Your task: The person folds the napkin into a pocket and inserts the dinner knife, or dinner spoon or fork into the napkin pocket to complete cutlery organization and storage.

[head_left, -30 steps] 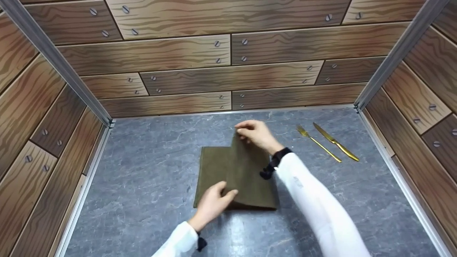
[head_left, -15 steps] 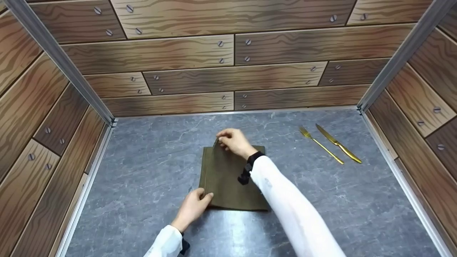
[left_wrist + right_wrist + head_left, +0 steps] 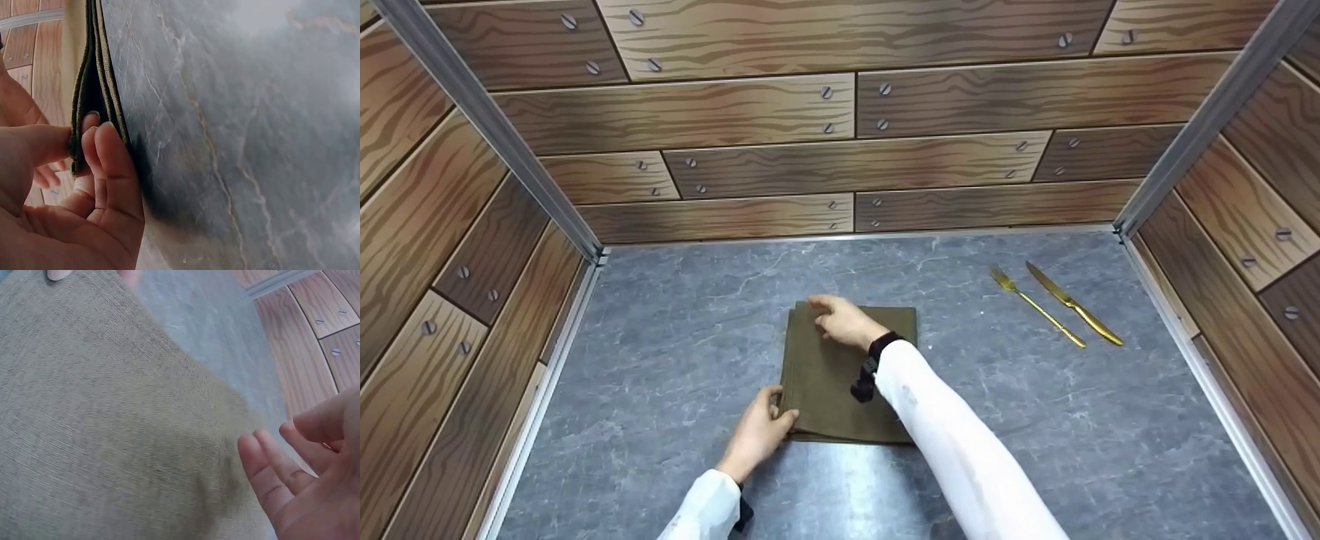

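Note:
A folded olive-brown cloth napkin (image 3: 832,390) lies on the grey marbled surface, its layers nearly lined up along the left edge. My left hand (image 3: 757,431) pinches the top layers at the near left corner. In the left wrist view the thumb is on the outer side of the napkin (image 3: 83,95), and the fingertips reach in between its layers. My right hand (image 3: 847,322) is over the far left part of the napkin. The right wrist view shows that hand (image 3: 309,484) with fingers extended beside the napkin edge (image 3: 129,410), nothing held between them.
To the right lie a gold fork (image 3: 1039,309) and a gold knife (image 3: 1063,298), side by side and slanted. Wood-patterned panels (image 3: 735,120) with metal corner rails (image 3: 487,120) enclose the surface at the back and both sides.
The right hand has carried the raised flap leftward, laid it down over the left part and let it go. The left hand has shifted left to the near left corner.

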Demonstrator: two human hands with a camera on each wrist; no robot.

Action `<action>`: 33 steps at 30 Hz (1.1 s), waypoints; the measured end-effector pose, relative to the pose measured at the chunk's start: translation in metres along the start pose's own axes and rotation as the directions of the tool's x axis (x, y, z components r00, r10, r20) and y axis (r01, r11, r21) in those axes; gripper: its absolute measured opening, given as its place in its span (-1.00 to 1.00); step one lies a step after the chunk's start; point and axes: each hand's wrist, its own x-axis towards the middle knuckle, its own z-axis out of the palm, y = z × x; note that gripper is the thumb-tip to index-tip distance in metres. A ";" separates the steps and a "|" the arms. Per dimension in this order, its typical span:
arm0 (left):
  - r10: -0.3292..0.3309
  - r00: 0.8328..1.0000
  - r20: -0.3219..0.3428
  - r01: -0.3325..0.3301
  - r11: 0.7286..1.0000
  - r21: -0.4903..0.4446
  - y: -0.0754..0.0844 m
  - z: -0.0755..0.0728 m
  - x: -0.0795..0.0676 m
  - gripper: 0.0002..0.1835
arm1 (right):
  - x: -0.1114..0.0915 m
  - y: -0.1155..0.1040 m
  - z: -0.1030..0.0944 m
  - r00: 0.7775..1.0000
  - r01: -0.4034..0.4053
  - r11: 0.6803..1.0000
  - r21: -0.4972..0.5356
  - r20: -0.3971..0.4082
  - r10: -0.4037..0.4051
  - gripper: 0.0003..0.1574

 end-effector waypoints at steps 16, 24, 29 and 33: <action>-0.044 0.998 0.048 0.047 0.997 -0.059 -0.003 -0.006 -0.003 -0.42 | -0.005 0.018 0.016 0.995 0.088 0.921 -0.378 -0.013 -0.101 -0.41; -0.065 0.994 0.086 0.063 0.998 0.031 -0.001 -0.008 -0.003 -0.27 | -0.021 0.024 0.015 0.976 0.194 0.866 -0.460 -0.002 -0.219 -0.46; 0.006 0.998 0.056 -0.016 0.984 0.180 0.001 -0.007 -0.006 -0.26 | -0.046 0.041 -0.007 0.934 0.235 0.797 -0.557 -0.098 -0.344 -0.50; 0.036 0.999 0.026 -0.041 0.975 0.217 0.000 -0.008 -0.010 -0.26 | -0.066 0.065 -0.030 0.928 0.143 0.720 -0.679 -0.161 -0.336 -0.41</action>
